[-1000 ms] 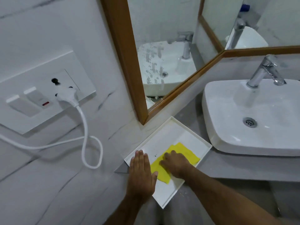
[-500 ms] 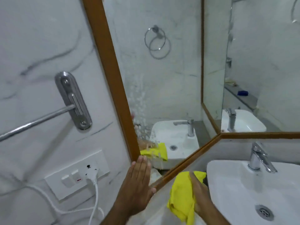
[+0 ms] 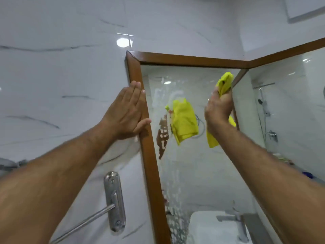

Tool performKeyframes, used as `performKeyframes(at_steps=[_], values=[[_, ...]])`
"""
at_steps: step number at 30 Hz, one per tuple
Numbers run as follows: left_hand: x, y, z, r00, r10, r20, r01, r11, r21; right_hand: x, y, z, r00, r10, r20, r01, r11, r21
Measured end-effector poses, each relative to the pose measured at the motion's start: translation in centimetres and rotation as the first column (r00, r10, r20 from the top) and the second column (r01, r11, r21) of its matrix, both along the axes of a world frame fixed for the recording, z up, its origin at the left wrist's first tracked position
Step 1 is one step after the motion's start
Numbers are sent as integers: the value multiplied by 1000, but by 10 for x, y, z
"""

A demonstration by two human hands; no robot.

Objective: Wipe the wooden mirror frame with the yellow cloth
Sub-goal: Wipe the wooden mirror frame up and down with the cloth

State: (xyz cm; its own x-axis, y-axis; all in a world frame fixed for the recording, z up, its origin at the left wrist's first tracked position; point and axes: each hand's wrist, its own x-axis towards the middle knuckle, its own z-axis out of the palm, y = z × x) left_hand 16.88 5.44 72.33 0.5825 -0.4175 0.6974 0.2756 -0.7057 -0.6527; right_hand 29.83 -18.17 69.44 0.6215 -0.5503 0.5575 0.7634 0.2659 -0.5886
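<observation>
The wooden mirror frame [image 3: 151, 166] runs up the left side of a corner mirror and along its top edge [image 3: 193, 60]. My left hand [image 3: 127, 111] lies flat and open against the frame's left upright, fingers pointing up and thumb on the glass side. My right hand [image 3: 218, 109] is raised near the mirror's inner corner, shut on the bunched yellow cloth [image 3: 225, 81]. The cloth sticks out above my fist and hangs below my wrist. The cloth's reflection [image 3: 184, 118] shows in the streaked glass.
White marble-look tiles cover the wall. A chrome towel bar and its mount [image 3: 114, 199] sit low on the left of the frame. The white basin and tap are seen reflected [image 3: 216, 226] at the bottom. A second mirror panel [image 3: 290, 111] angles off to the right.
My right hand picked the cloth out of the white tray and lifted it up to the top of the mirror. My left hand rose from the tray onto the frame's left upright. My view tilted upward.
</observation>
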Motion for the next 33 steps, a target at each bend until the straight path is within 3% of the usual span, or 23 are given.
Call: performKeyframes(at_steps=[2, 5, 8, 12, 16, 23, 27, 33], values=[[5, 10, 11, 1000, 10, 5, -10, 1000, 4, 12, 14, 33, 999, 27, 18, -25, 995, -95], [15, 21, 13, 998, -60, 23, 60, 998, -3, 35, 50, 55, 995, -45, -88, 5, 911, -412], [16, 25, 15, 993, -115, 9, 115, 993, 24, 38, 89, 58, 981, -187, 45, 178, 794, -582], [13, 26, 14, 994, -109, -16, 109, 993, 37, 27, 110, 53, 904, -107, 413, 359, 713, -602], [9, 23, 13, 990, -139, -10, 140, 986, 91, 19, 108, 20, 817, 38, 576, 424, 637, -644], [3, 19, -10, 984, -157, -89, 159, 987, 12, 9, 97, -108, 796, 119, 594, 481, 472, -739], [2, 19, -30, 976, -170, -134, 166, 985, -39, 11, 85, -105, 785, 151, 601, 508, 400, -763], [8, 21, -40, 975, -185, -123, 177, 982, -70, 11, 97, -59, 767, 77, 636, 517, 512, -686]])
